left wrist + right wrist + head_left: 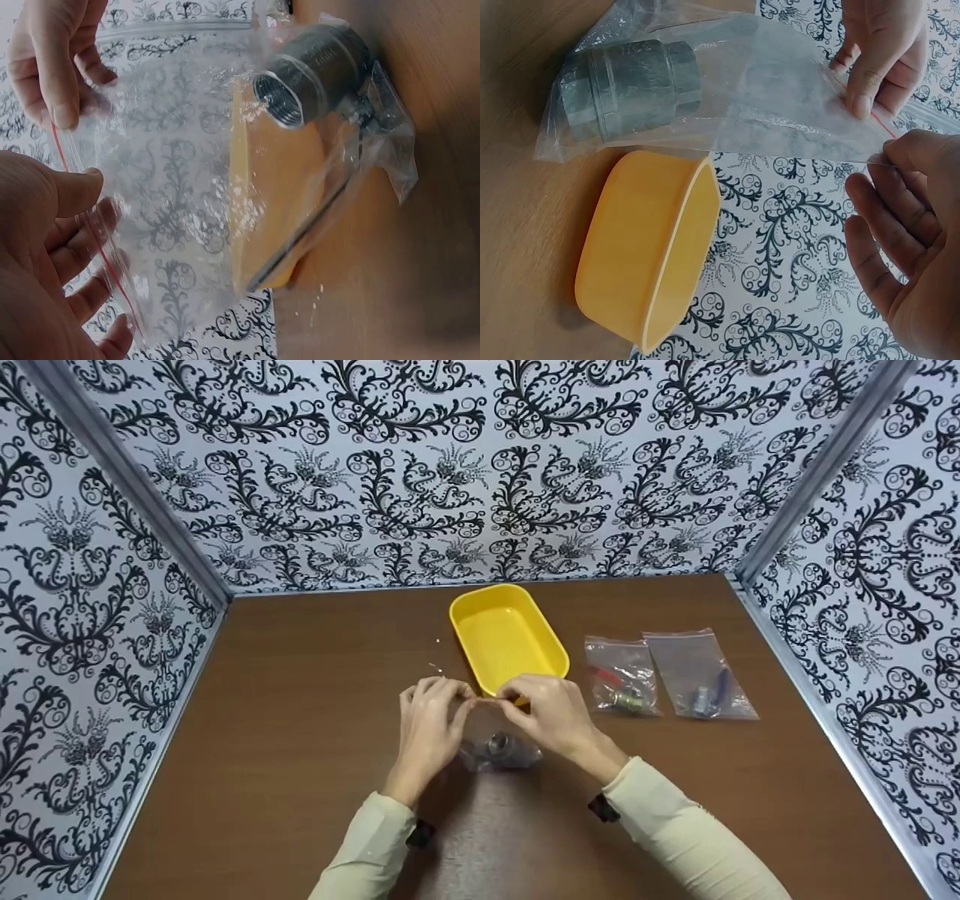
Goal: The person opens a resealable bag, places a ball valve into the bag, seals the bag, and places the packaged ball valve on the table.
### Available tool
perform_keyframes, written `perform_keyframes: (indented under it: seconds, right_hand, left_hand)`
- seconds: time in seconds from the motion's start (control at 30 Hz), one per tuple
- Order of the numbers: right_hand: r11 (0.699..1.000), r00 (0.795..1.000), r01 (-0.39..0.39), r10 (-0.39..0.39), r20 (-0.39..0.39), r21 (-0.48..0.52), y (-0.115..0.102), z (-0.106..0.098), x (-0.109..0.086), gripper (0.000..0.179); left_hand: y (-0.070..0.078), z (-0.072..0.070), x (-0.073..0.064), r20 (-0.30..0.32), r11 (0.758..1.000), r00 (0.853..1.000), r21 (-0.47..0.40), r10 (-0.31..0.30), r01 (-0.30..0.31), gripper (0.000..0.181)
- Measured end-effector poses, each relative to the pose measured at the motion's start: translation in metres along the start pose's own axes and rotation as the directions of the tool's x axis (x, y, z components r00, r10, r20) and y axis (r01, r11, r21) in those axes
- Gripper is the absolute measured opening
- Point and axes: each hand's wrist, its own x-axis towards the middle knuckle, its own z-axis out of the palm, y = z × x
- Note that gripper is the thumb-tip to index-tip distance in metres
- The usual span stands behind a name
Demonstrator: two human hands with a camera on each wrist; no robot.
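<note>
A clear zip bag [172, 165] with a red zip line hangs between the two hands in front of the person. Inside its lower end lies a grey metal ball valve [626, 90] with a threaded opening and a long thin lever [307, 217]. My left hand [433, 720] pinches the bag's top edge between thumb and fingers. On the same edge, a short distance to the right, my right hand [551, 716] pinches with thumb and forefinger, its other fingers loosely bent. The valve end of the bag is low, close over the wooden table [300, 780].
Just beyond the hands stands a yellow plastic tray [504, 637]. To its right lie two more zip bags: one [621, 675] with a red-handled brass-coloured fitting, another [701, 675] with a blue-handled metal fitting. Small white specks [436, 667] lie left of the tray. Patterned walls enclose the table.
</note>
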Motion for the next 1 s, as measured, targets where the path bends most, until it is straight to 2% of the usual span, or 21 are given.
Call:
perform_keyframes:
  seconds: [0.2, 0.4, 0.73, 1.0]
  right_hand:
    - [1.000, 1.000, 0.003, -0.003, -0.017, 0.016, 0.000, 0.001, -0.002, 0.005]
    - [1.000, 1.000, 0.006, -0.006, -0.016, 0.028, 0.001, 0.000, -0.002, 0.005]
    - [0.998, 1.000, -0.013, 0.012, 0.009, 0.056, 0.000, 0.001, -0.002, 0.006]
    - [1.000, 1.000, -0.009, 0.009, 0.015, 0.026, 0.000, 0.002, -0.002, 0.005]
  left_hand:
    - [-0.005, -0.002, -0.001, 0.031, 0.999, 0.999, 0.013, -0.044, 0.044, 0.005]
    - [-0.006, -0.005, -0.001, 0.034, 0.999, 0.999, 0.040, -0.025, 0.024, 0.005]
    - [-0.019, -0.009, -0.006, 0.017, 0.999, 0.999, -0.012, -0.044, 0.045, 0.005]
    - [-0.027, -0.011, -0.007, 0.036, 0.997, 0.996, -0.015, -0.076, 0.077, 0.005]
